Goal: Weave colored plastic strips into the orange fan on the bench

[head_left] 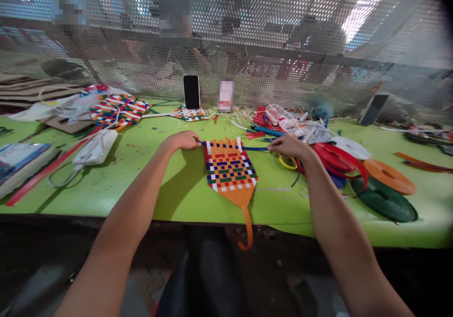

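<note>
A woven piece [231, 168] of orange, blue, green, red and white strips lies in front of me on the green table. Its lower end narrows to an orange point, and an orange tail hangs over the table edge. Across its upper part runs a blue strip [256, 148] that sticks out on both sides. My left hand [184, 140] pinches the strip's left end, close to the weave's upper left corner. Farther out from the weave, my right hand [285, 145] pinches the right end. A yellow coil [288, 162] lies just under my right hand.
Red [332, 157], orange [391, 176] and dark green [384, 199] strip rolls lie at right. Cut strips and a plastic bottle [283, 119] sit behind. A phone [191, 92] stands at the back before a perforated metal screen. Leftward are a finished weave [118, 110] and a power strip [95, 148].
</note>
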{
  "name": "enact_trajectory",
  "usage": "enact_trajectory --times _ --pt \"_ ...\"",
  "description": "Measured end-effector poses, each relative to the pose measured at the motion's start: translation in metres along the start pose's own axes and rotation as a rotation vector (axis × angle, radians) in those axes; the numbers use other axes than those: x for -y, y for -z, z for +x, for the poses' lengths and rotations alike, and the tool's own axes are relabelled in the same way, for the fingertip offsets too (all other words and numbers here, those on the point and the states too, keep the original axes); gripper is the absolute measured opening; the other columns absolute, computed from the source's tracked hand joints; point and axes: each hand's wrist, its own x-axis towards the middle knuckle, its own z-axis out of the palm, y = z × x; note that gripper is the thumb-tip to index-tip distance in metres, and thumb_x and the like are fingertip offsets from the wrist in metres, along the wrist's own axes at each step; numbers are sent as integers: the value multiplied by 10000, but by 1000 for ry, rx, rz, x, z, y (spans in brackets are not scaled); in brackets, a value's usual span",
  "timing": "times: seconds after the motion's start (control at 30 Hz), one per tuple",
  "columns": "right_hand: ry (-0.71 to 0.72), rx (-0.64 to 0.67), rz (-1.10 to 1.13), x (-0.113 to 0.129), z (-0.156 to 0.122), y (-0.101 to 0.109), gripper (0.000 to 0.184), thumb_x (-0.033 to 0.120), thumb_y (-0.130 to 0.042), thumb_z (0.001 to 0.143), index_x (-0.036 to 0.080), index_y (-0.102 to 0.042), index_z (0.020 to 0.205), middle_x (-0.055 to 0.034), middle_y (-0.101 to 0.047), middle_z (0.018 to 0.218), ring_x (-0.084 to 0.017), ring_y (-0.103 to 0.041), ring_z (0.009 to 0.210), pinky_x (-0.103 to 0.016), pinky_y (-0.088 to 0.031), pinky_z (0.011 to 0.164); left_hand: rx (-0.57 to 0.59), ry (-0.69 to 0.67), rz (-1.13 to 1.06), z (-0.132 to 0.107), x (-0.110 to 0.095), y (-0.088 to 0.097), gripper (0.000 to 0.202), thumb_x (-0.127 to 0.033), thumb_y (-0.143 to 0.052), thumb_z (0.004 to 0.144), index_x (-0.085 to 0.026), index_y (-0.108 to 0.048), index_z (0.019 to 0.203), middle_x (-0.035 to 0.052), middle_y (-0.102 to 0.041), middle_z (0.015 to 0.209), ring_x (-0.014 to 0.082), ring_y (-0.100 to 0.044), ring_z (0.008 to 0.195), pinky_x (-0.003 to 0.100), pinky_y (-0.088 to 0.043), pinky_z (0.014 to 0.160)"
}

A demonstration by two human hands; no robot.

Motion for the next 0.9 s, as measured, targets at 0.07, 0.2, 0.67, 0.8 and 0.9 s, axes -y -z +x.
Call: enact_trajectory --times 0.07,0.2,0.67,0.8,0.9 --pt "4 -19 -22 3 -2 1 180 266 -773 882 131 -869 951 -87 -813 832 -120 -597 555 -225 -449 494 15 -16 21 0 1 1 270 -364 -651 869 -219 -817 1025 44 -825 971 195 -694 838 243 -437 676" --pt "-18 8 76 6 -6 2 264 340 -810 878 131 -828 1038 -107 -811 884 -136 -646 562 -236 -489 512 76 -22 87 -4 3 5 299 -385 -651 860 -207 -825 1026 48 -827 1049 212 -696 914 253 -441 696" --pt "190 -22 -47 -2 13 -8 291 431 -689 850 167 -799 795 -50 -720 668 -171 -583 604 -289 -444 627 -15 -1 199 -18 -22 -1 614 -772 -567 923 -279 -828 1180 100 -825 1183 288 -742 987 314 -486 787" --pt "160 -28 -81 5 15 -10 280 402 -680 843 158 -817 834 -36 -704 646 -166 -564 593 -286 -415 595 -50 -9 291 -27 -35 -7 550 -735 -694 860 -281 -837 1138 113 -822 1167 351 -738 1100 411 -487 991" --pt "135 -19 -117 10 15 -13 276 383 -678 859 157 -836 874 -40 -729 678 -182 -598 625 -290 -428 609 -110 -4 340 -29 -42 -13 560 -707 -737 849 -255 -818 1171 141 -806 1216 382 -716 1187 480 -432 1108"
